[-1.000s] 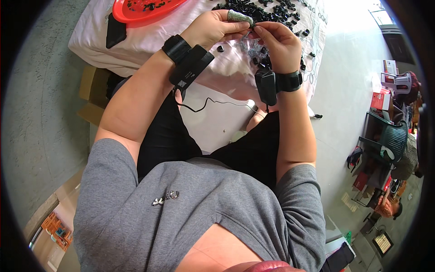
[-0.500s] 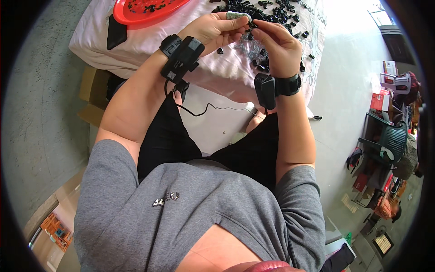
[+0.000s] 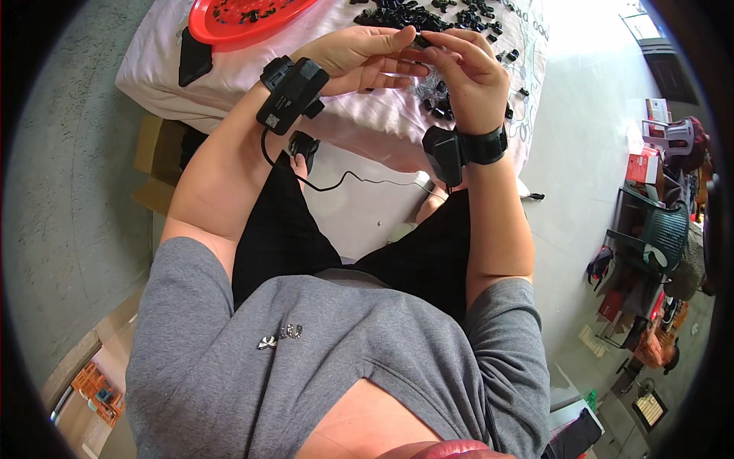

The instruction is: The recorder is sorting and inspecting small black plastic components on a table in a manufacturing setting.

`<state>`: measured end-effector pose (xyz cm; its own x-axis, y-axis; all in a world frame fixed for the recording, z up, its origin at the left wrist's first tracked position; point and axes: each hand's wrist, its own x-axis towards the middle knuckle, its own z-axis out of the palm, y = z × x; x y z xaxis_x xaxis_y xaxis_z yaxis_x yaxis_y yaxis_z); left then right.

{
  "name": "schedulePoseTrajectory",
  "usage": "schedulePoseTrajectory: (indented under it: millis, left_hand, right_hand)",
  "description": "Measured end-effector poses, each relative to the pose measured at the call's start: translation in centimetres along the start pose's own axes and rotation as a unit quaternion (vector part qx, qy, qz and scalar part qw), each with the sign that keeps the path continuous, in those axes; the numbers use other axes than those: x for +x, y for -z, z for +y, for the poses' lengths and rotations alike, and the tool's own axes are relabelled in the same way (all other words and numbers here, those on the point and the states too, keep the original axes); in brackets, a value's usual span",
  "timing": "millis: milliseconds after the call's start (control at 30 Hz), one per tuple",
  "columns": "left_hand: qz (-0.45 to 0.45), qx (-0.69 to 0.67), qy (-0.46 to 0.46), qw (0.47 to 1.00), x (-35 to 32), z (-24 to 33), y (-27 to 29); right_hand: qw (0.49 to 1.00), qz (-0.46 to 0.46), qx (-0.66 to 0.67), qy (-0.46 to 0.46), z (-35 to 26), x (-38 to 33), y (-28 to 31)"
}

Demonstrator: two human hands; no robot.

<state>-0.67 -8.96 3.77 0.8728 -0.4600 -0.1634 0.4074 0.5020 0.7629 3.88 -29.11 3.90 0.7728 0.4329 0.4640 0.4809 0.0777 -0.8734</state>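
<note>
On the left of the cloth-covered surface (image 3: 375,126) I see one flat black case (image 3: 196,60) and one red tray (image 3: 223,44) with lots of small bits (image 3: 252,14). Next is the left hand (image 3: 359,60): its lower fingers are loose, but I cannot tell if its thumb and first finger hold anything. One small dark piece (image 3: 421,40) is between the hands, and the right hand (image 3: 474,73) seems to pinch it. I think they're working on it; that needs a steady pinch. Just beyond lie black pieces (image 3: 405,17), too many to count.
</note>
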Motion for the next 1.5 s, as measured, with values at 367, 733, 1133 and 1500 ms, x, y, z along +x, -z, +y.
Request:
schedulePoseTrajectory:
  millis: [367,733,1133,1500]
  left_hand:
    - [0.088,0.2,-0.034,0.975,0.2,-1.2,0.1]
    - [0.144,0.219,-0.073,0.962,0.4,-1.8,-0.7]
    - [0.308,-0.315,-0.25,0.862,-1.4,4.5,8.2]
    - [0.28,-0.128,-0.107,0.945,-0.9,2.8,2.9]
  right_hand:
    - [0.997,-0.023,0.001,-0.078,1.7,-0.7,-1.4]
    - [0.997,0.006,0.005,-0.075,1.5,-0.7,-2.1]
    - [0.995,0.04,-0.004,-0.095,2.3,0.6,2.7]
    - [0.931,-0.03,-0.361,-0.053,1.7,0.5,5.6]
